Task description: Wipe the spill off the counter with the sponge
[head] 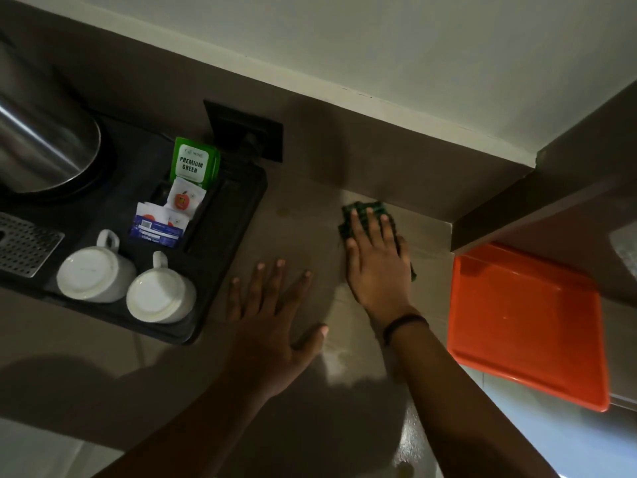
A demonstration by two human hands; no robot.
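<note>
We press our right hand (375, 267) flat on the green sponge (365, 210); our left hand (272, 315) lies open, fingers spread, on the counter (303, 215) beside it.

Under the right hand (375, 267) lies a dark green sponge (365, 210) with a faint checked pattern. Its wrist wears a black band (401, 326). Right of that hand sits a bright orange tray (527, 326). Left of the left hand (272, 319), a black tray (220, 270) holds two white cups (94, 274), a green packet (193, 163) lettered in black, and white and blue sachets (155, 229).
</note>
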